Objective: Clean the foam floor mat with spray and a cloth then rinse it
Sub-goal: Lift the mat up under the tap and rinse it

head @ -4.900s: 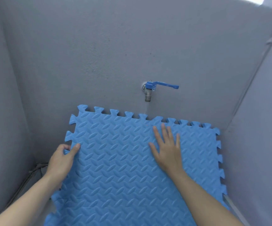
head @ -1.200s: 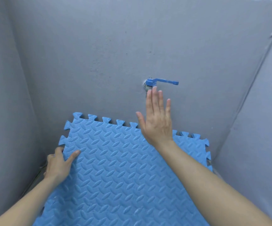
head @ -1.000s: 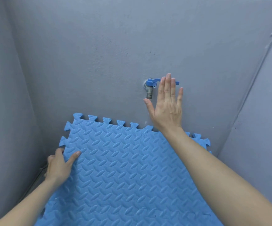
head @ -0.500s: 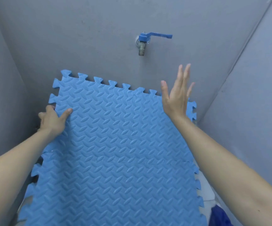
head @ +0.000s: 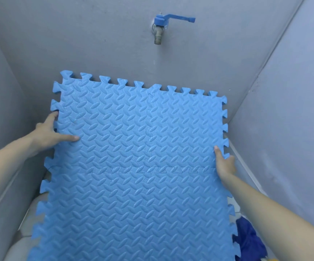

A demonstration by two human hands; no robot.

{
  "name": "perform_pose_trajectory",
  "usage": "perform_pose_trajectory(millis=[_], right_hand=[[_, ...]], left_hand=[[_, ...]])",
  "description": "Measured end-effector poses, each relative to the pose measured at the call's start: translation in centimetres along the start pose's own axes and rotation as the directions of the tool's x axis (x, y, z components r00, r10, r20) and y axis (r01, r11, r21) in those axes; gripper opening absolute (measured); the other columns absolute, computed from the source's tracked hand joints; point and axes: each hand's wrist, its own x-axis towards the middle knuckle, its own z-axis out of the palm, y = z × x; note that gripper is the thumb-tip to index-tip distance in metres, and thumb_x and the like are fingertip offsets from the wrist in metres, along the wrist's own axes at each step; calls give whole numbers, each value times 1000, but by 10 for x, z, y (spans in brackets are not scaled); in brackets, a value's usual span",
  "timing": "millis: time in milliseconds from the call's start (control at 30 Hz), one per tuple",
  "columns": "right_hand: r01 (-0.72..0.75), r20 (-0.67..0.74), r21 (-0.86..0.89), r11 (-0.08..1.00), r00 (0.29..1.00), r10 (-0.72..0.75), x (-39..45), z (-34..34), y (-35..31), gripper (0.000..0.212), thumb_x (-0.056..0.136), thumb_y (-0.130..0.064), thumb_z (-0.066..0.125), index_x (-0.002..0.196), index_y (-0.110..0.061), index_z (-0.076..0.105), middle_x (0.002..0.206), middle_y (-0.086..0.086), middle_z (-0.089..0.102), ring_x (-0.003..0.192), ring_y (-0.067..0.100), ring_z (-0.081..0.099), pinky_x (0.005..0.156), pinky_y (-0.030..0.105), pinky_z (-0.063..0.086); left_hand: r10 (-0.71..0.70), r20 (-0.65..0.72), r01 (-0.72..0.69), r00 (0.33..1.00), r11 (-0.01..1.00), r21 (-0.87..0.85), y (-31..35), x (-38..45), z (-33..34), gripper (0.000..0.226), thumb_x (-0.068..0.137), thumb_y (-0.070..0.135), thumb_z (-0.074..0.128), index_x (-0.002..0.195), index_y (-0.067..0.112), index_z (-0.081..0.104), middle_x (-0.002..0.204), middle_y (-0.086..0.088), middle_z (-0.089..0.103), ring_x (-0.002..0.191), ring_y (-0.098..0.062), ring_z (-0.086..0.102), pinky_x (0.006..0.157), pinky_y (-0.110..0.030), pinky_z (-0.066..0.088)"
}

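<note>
While both hands, the left hand (head: 48,135) and right hand (head: 224,162), grip opposite edges of the blue foam floor mat (head: 133,166), it leans against a grey wall (head: 96,44) below a blue-handled tap (head: 160,28); a dark blue cloth (head: 249,240) lies at right.

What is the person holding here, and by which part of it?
The foam mat, gripped at its side edges: left hand on the left edge, right hand on the right.

A light blue foam floor mat (head: 133,166) embossed all over with a raised criss-cross pattern of small ovals. Plain matte grey walls (head: 77,34) surround it. The tap (head: 160,32) has a bright blue lever handle and dull metal spout. A dark blue cloth (head: 250,240) lies at lower right.
</note>
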Motion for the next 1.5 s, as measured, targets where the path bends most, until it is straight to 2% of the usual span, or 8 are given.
perform_pose_trajectory(millis=[200,333,433,633,800,1067,1300,1500], right_hand=[[98,-103,85,992,991,-89,-8,12,-26,78,87,-65,52,141,-13,31,128,5,49,124,28,47,94,39,34],[171,-167,112,979,974,-151,-7,13,-33,72,83,-72,48,127,-15,38,118,1,52,114,28,52,95,43,39],[207,-200,106,973,963,-183,-8,16,-35,70,87,-70,45,130,-15,37,131,8,53,120,31,50,98,44,37],[281,-279,-25,959,919,-277,-7,18,-41,64,97,-61,33,125,-3,38,98,14,53,105,39,55,76,38,32],[303,-300,-75,950,902,-311,-3,13,-44,62,99,-59,31,125,-4,38,105,24,59,102,42,56,73,39,32],[550,-193,-106,828,806,-560,-3,12,-22,66,95,-47,55,148,-14,32,144,12,41,130,29,43,104,41,36],[496,132,-141,857,867,-480,-7,10,-10,85,87,-62,58,153,-43,9,163,-5,13,150,11,10,118,38,16],[478,133,-103,872,875,-465,-8,11,-9,83,86,-65,55,151,-50,4,160,-10,24,145,19,28,114,40,26]], left_hand=[[115,18,-115,993,993,-22,-7,-12,-7,115,47,58,87,141,39,23,138,6,49,121,-22,52,103,-46,42],[72,-224,-77,972,997,-15,-7,-20,-4,113,64,48,82,147,18,11,139,-9,48,121,-30,51,101,-45,43],[-63,-331,65,942,998,-5,-3,-23,-2,120,55,74,73,138,-2,31,129,-21,55,116,-37,54,94,-48,45],[-129,-162,103,978,982,-161,0,-27,7,95,64,78,58,133,20,28,140,-9,42,116,-32,48,91,-47,42],[-118,38,124,992,968,-218,-10,-27,9,106,67,23,85,146,26,14,128,3,45,106,-24,53,67,-41,53],[-15,-252,18,968,1000,9,-18,-41,7,100,54,68,78,129,14,41,117,4,57,109,-27,57,82,-40,48],[66,-293,-85,954,995,-52,-39,-49,30,109,72,63,65,150,32,-5,153,-5,31,138,-30,35,107,-50,34],[111,-257,-103,960,994,45,-47,-57,38,131,63,64,72,142,39,-29,150,-9,15,136,-31,31,106,-49,32]])
